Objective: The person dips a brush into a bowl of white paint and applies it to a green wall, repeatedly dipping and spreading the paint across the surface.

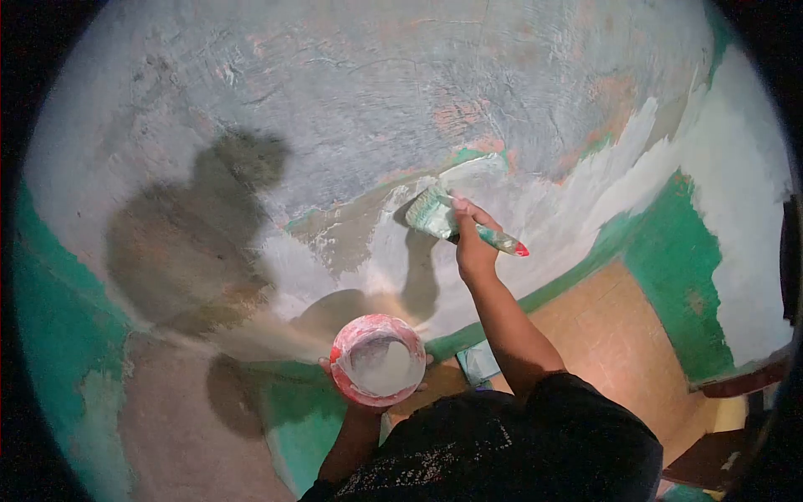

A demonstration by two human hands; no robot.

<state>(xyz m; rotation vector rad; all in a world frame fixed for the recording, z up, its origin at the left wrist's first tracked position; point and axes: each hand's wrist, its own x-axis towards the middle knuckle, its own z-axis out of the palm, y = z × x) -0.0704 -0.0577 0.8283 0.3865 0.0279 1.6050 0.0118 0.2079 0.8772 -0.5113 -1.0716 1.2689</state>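
Note:
A wide paintbrush with whitish paint on its bristles is gripped in my right hand, its red-tipped handle pointing down to the right. The bristles are at the wall, beside wet white paint. My left hand holds a red, paint-smeared bucket from beneath and around its sides, with only some fingertips showing. Pale paint lies inside the bucket.
Green paint covers lower parts of the walls, with white and bare grey patches above. A light blue object rests below, near a tan floor. Dark wooden furniture stands at the lower right.

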